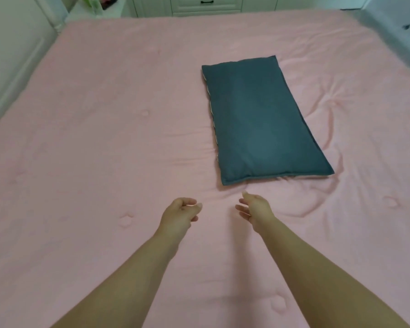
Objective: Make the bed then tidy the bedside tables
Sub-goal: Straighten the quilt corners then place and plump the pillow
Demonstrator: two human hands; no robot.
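A dark teal pillow (260,119) is being shown lying flat on the pink bed (92,138), just above the right hand (255,207). The left hand (180,210) and right hand are being held loosely curled, grasping nothing.

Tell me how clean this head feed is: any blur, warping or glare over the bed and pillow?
Head view: light is soft and even, no glare; the pink bedspread and the teal pillow read clearly. Wide-angle bending curves the bed's edges. The bedside table at the top left is blurred and cropped. The left hand and right hand cast only faint shadows.

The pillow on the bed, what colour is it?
Dark teal, a blue-green, the pillow; seen in the head view.
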